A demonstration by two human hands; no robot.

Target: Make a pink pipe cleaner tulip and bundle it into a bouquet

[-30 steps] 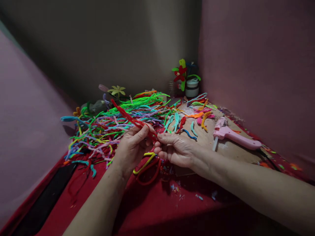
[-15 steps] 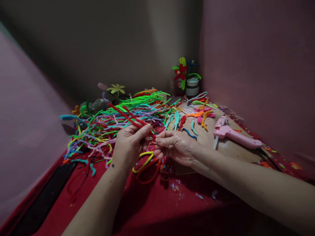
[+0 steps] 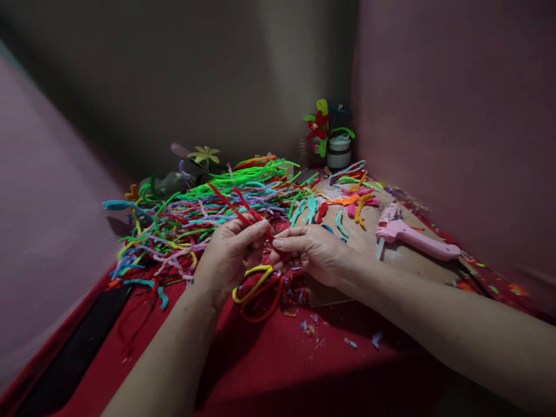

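Red pipe cleaner (image 3: 228, 202) is pinched between the thumb and fingers of my left hand (image 3: 232, 249), two fuzzy ends sticking out up and to the left. My right hand (image 3: 310, 252) has its thumb and fingertips closed on the lower part of the same pipe cleaner, close beside my left fingertips. Just below the hands, scissors with one yellow and one red handle loop (image 3: 263, 310) lie on the red cloth (image 3: 278, 359); their blades are hidden from view. Behind my left hand spreads a heap of many-coloured pipe cleaners (image 3: 256, 174).
A pink glue gun (image 3: 417, 237) rests on a brown board (image 3: 403, 266) at right, among bent pipe-cleaner pieces (image 3: 313, 209). Farther back are a lidded jar (image 3: 339, 152), a red pipe-cleaner flower (image 3: 318, 125) and a pale yellow flower (image 3: 204, 154). A dark flat object (image 3: 78, 347) lies at left.
The free ends of the red pipe cleaner have shifted right and come out shorter above my left hand. My right fingers have curled in slightly; both hands stay together.
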